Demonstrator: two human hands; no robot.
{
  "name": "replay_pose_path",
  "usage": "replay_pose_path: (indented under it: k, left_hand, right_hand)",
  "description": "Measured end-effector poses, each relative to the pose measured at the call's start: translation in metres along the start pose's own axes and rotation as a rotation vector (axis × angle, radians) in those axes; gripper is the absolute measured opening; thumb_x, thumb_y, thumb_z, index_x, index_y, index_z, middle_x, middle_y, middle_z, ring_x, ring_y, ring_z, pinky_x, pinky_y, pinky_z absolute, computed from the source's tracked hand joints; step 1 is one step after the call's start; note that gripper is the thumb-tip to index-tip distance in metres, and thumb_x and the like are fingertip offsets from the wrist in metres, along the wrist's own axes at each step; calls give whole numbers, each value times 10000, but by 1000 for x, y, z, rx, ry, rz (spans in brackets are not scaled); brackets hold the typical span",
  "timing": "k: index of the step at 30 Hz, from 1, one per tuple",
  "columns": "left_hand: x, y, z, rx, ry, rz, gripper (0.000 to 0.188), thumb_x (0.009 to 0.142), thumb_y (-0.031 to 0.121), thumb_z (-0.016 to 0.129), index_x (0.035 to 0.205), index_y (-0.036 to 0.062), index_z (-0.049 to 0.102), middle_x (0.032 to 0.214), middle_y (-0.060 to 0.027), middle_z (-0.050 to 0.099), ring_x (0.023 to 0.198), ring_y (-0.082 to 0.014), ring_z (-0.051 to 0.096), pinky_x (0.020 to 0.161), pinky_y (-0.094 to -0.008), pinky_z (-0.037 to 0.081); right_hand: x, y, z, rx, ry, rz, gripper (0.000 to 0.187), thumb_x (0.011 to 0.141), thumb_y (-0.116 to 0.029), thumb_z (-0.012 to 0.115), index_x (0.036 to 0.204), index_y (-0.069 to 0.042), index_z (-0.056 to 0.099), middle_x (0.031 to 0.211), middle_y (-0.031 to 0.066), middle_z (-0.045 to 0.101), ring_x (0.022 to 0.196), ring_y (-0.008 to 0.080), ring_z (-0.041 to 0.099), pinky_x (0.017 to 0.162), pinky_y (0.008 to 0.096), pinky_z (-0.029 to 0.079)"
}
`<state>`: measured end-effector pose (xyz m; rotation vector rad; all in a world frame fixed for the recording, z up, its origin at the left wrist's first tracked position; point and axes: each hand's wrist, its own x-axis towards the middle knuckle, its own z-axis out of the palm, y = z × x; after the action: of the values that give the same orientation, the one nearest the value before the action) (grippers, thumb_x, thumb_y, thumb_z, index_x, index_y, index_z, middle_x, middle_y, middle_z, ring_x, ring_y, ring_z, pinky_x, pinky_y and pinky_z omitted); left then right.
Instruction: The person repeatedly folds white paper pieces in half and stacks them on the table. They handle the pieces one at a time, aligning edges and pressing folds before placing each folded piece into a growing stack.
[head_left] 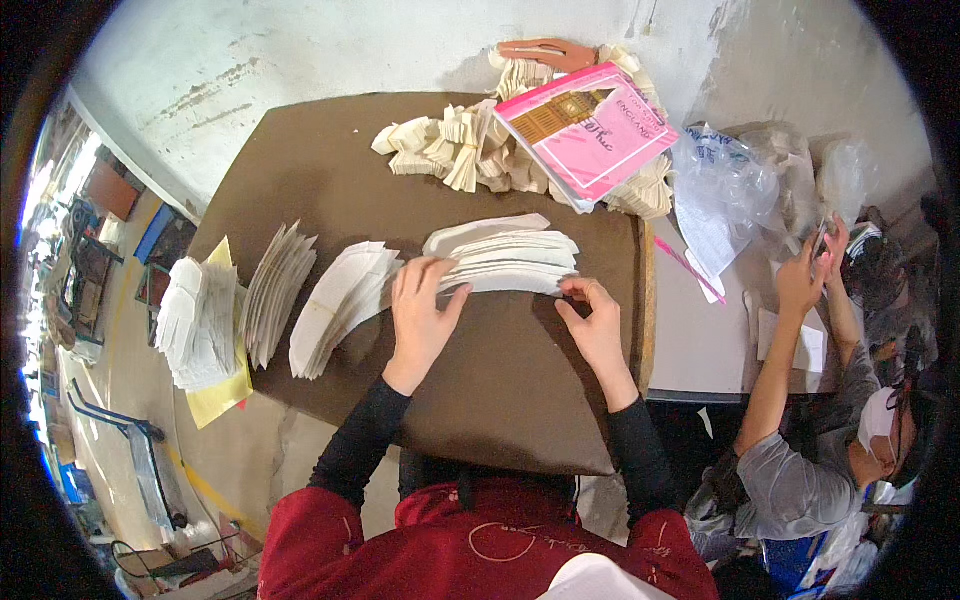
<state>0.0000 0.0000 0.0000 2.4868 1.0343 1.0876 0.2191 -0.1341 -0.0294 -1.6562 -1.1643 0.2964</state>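
A fanned stack of curved, white cut pieces [510, 262], which look like fabric or paper, lies on the brown table in front of me. My left hand [425, 312] touches the stack's left end, its fingers over the edge and its thumb held apart. At the right end, my right hand [595, 325] has bent fingertips against the pieces, with a gap between thumb and forefinger. Neither hand is closed round the stack. Just left of my left hand lies a second bundle of white pieces [340, 300], with a third bundle of curved pieces [278, 292] beyond it.
At the table's left edge, a thick white bundle [195, 325] rests on yellow paper [222, 395]. Cream bundles [440, 148] and a pink notebook [590, 135] lie at the back. Right of the wooden edge, a co-worker's hands [815, 265] are near clear plastic bags [725, 175].
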Motion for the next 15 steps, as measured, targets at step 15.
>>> replay_pose_path:
  k: [15]
  left_hand:
    - [4, -1, -7, -144, -145, 114, 443, 789, 40, 737, 1223, 74, 660, 1161, -108, 568, 1017, -276, 579, 927, -384, 463]
  right_hand:
    - [-5, -33, 8, 46, -330, -276, 231, 828, -69, 727, 1055, -28, 737, 804, 143, 682, 755, 269, 612, 782, 368, 493]
